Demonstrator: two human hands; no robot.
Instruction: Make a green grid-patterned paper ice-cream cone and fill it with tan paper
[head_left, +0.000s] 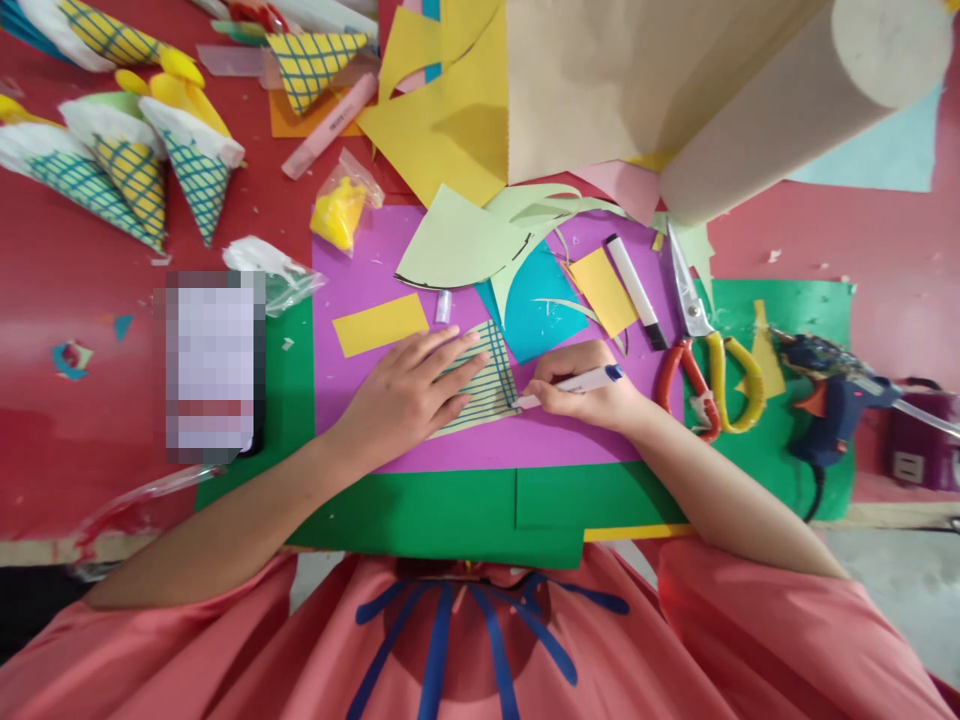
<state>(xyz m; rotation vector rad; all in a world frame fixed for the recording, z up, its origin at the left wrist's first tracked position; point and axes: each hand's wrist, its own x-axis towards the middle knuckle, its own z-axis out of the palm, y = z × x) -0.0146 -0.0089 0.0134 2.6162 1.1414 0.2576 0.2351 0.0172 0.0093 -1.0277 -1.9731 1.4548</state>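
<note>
A pale green paper piece [487, 385] with dark blue-green lines, crossing near its right edge, lies on a purple sheet [352, 420]. My left hand [412, 385] rests flat on its left part, fingers apart. In my right hand [589, 385] is a white marker [589, 380] with a blue end, its tip at the paper's lower right edge. A small cap [443, 306] lies just above my left fingers. Beyond my hands are a yellow strip [381, 325], a teal paper piece [536, 300] and a pale green cut sheet [450, 240].
Scissors [697, 320] and a black-and-white marker [636, 292] lie right of centre. A glue gun [825, 420] sits far right, a paper roll [795, 110] behind. Phone [210, 370] at left; paper cones [195, 165] at upper left. Green sheets [450, 510] lie underneath.
</note>
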